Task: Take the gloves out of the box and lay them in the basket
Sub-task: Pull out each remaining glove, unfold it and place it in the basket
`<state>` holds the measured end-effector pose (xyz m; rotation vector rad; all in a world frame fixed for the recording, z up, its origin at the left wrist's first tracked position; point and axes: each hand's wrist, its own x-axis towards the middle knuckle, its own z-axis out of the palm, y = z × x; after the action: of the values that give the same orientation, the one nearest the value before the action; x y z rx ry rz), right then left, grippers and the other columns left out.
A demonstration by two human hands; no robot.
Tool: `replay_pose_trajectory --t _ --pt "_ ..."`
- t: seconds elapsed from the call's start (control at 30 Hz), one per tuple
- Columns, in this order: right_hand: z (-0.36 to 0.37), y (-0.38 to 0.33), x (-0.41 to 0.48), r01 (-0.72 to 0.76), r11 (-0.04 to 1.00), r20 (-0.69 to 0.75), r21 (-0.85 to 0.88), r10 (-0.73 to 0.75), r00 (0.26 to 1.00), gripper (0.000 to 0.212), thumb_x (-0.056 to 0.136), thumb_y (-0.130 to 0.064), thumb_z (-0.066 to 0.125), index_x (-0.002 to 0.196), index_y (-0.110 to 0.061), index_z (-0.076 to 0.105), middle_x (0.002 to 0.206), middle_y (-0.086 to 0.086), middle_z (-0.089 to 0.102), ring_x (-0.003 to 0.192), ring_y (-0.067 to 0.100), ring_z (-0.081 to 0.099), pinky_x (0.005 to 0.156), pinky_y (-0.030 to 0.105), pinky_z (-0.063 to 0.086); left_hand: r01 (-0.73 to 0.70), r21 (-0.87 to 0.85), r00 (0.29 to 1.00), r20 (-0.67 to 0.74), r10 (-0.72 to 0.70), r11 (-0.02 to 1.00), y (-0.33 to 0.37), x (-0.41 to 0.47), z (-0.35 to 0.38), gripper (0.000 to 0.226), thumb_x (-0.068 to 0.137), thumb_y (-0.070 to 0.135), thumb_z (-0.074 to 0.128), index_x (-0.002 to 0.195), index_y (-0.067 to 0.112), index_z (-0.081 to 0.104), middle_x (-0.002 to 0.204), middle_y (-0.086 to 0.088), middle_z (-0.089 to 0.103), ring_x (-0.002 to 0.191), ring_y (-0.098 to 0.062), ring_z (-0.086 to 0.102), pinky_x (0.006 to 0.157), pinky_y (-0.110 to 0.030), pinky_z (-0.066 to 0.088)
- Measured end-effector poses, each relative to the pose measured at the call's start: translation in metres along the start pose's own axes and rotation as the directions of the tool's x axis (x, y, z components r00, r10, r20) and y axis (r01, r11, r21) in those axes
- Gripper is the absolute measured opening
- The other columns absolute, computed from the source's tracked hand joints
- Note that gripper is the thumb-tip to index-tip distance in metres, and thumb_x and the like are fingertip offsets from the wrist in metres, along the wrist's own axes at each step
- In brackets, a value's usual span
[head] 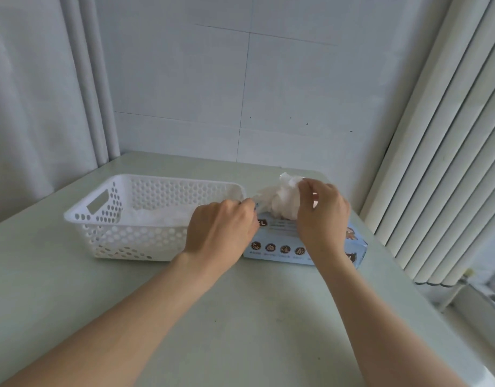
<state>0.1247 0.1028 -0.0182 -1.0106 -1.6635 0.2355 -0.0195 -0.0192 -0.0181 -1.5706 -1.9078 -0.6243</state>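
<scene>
pinching a crumpled white glove [282,198] above the blue box [302,244], the right hand [321,213] grips its top; the left hand [222,227] pinches its left end beside the white basket [115,219] on the desk [240,317].

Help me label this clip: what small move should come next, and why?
Probably lift the gloves clear of the box and carry them left to the basket: the left hand and right hand both pinch the bunch above the box.
</scene>
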Motion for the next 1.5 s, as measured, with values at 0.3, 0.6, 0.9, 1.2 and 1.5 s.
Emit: replay_pose_trajectory --t 0.3,0.6,0.9,1.2,1.5 --pt "-0.008 -0.022 -0.001 0.13 0.974 -0.304 0.186 -0.069 0.95 0.017 0.11 -0.023 0.053 0.113 -0.017 0.068 0.113 -0.009 0.05 0.103 0.021 0.058 0.095 0.052 0.05 -0.044 0.021 0.991 -0.123 0.046 0.999 0.003 0.001 0.012 0.034 0.099 0.045 0.057 0.093 0.015 0.071 0.083 -0.002 0.061 0.063 -0.024 0.057 0.052 -0.032 0.038" --pt "-0.015 -0.042 -0.013 0.437 0.899 -0.281 0.026 -0.413 0.866 0.04 0.084 0.013 0.062 0.112 -0.011 0.076 0.109 0.007 0.059 0.102 0.027 0.057 0.091 0.035 0.037 -0.085 -0.302 0.967 -0.255 0.006 0.949 0.007 0.002 -0.013 0.07 0.101 0.047 0.062 0.156 0.008 0.041 0.111 -0.003 0.074 0.09 -0.023 0.072 0.081 -0.039 0.056" --pt "-0.011 -0.033 -0.019 0.506 0.847 0.047 0.159 -0.519 0.854 0.029 0.097 -0.027 0.054 0.118 -0.012 0.067 0.109 -0.001 0.063 0.1 0.024 0.058 0.089 0.045 0.044 -0.032 -0.372 0.949 -0.303 -0.089 0.928 -0.003 0.003 -0.017 0.017 0.092 0.01 0.062 0.106 0.014 0.069 0.105 0.003 0.064 0.085 -0.023 0.062 0.075 -0.031 0.043" --pt "-0.002 -0.011 -0.018 0.348 0.922 0.363 -0.168 -0.27 0.892 0.066 0.082 -0.06 0.055 0.14 -0.027 0.053 0.121 -0.005 0.062 0.114 0.026 0.057 0.105 0.044 0.036 0.105 -0.592 0.912 -0.263 -0.314 0.799 -0.008 0.009 -0.021 0.016 0.098 0.023 0.03 0.086 0.017 0.039 0.076 0.008 0.041 0.067 -0.023 0.04 0.061 -0.036 0.028" --pt "-0.014 -0.042 -0.023 0.464 0.862 0.118 0.206 -0.492 0.862 0.043 0.075 -0.024 0.049 0.112 -0.015 0.069 0.094 -0.006 0.067 0.089 0.019 0.057 0.084 0.037 0.041 0.156 -0.625 0.945 -0.13 -0.299 0.765 -0.01 0.008 -0.027 0.032 0.091 0.03 0.04 0.064 0.017 0.031 0.056 0.003 0.037 0.056 -0.02 0.039 0.052 -0.034 0.026"
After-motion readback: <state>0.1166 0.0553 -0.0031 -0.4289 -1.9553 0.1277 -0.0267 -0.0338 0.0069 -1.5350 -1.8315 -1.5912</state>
